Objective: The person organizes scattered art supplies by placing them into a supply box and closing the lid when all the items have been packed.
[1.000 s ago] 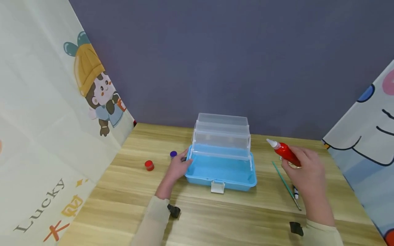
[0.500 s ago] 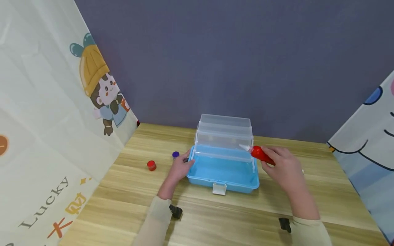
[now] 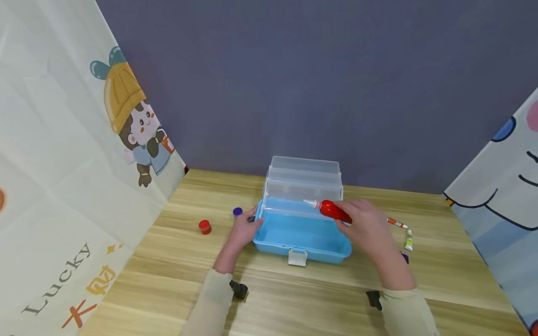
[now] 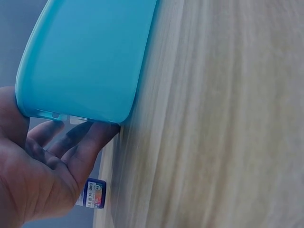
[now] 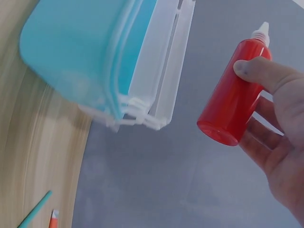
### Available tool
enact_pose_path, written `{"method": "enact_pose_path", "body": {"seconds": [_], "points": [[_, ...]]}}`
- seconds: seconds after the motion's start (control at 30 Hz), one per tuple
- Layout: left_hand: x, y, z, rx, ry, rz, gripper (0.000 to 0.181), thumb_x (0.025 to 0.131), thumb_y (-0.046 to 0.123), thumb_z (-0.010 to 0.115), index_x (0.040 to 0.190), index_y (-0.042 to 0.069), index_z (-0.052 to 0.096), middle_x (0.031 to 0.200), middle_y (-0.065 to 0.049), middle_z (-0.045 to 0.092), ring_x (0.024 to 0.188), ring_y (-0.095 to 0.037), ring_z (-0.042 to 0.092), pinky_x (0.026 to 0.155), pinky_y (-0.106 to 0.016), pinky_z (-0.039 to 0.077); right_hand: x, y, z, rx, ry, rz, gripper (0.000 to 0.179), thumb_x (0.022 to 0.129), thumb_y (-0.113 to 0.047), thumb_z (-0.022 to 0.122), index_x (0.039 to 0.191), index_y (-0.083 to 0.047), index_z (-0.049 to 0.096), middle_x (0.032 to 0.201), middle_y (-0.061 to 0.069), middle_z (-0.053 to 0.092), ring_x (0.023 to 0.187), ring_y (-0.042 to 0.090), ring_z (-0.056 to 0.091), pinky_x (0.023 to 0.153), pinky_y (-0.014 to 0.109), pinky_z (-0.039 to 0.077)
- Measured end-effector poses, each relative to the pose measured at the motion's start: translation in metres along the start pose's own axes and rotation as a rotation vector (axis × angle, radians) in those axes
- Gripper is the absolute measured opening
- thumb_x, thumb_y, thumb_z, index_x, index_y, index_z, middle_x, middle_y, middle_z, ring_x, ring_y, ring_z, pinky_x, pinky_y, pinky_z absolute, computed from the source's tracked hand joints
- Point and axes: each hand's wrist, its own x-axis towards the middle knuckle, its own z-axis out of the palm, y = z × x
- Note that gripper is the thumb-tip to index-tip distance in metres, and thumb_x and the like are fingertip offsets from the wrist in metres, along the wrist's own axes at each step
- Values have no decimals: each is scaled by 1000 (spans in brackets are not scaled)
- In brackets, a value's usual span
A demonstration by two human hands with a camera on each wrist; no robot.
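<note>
My right hand (image 3: 366,228) grips a red squeeze bottle (image 3: 331,211) with a white pointed nozzle, held tilted over the right part of a light-blue storage box (image 3: 302,256). In the right wrist view, the thumb presses one side of the red squeeze bottle (image 5: 232,95) and the fingers wrap behind it. The storage box stands open, its clear tiered trays (image 3: 304,179) raised at the back. My left hand (image 3: 244,229) holds the box's left end. In the left wrist view, the thumb is at the rim and the fingers lie against the end wall.
Left of the box stand a red-capped jar (image 3: 204,227) and a purple-capped jar (image 3: 237,212). To the right lie an orange-and-white tube (image 3: 397,223), a yellow-labelled tube (image 3: 409,240) and a dark item (image 3: 405,257) partly behind the forearm. A grey backdrop (image 3: 315,93) rises behind the table.
My right hand has carried the red squeeze bottle leftward from the table's right side to over the box. The small tubes at right have come into view. My left hand stays on the box.
</note>
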Motion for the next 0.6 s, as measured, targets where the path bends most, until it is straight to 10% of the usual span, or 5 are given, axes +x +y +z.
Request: {"method": "enact_pose_path", "body": {"seconds": [0.6], "points": [[-3,0,0,-31,12,9,51,93,25,66,142,18,51,136,-20,54,122,-35,53,94,-48,49,21,-30,20,11,-127,-83,45,70,-19,88,111,-11,73,103,6,69,93,25,61,71,43,58]]}}
